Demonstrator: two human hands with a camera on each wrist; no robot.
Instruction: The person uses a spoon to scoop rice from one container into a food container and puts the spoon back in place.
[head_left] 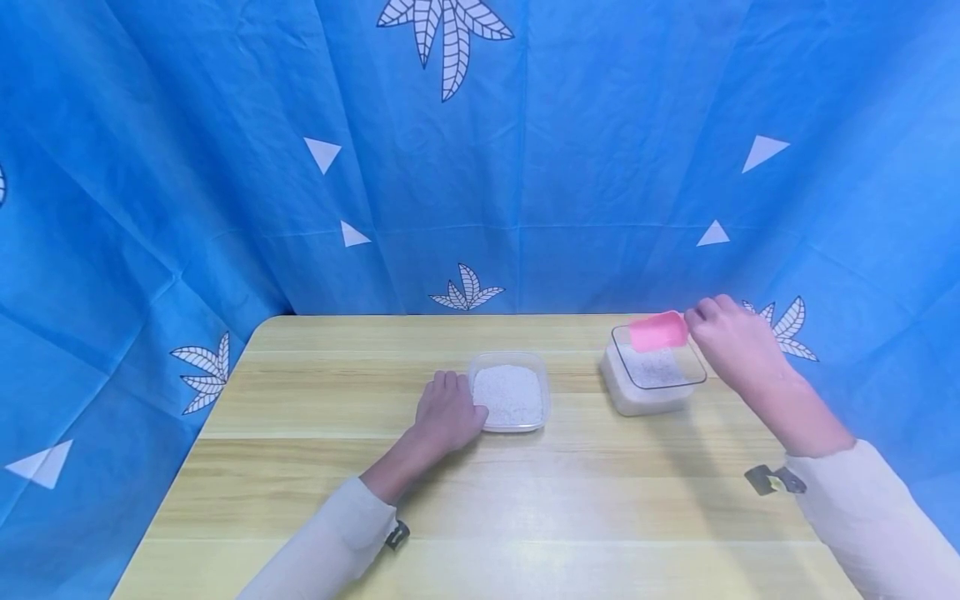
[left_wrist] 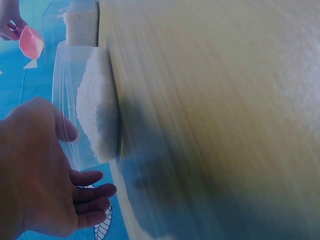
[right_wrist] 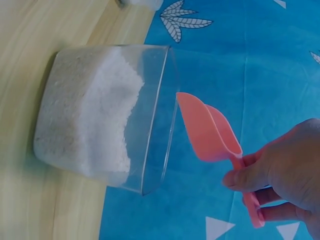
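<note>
We pinched the small pink plastic scoop (right_wrist: 210, 131) in our right hand (head_left: 731, 337) above the clear rice-filled tub (right_wrist: 95, 135); our left hand (head_left: 447, 412), fingers relaxed, touched the shallow clear container (head_left: 511, 396).

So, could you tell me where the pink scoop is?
In the head view, the pink scoop is held by the right hand over the right container.

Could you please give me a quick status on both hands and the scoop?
Left hand open against the shallow tub. Right hand pinching the pink scoop above the tall tub. Nothing in the way.
</note>
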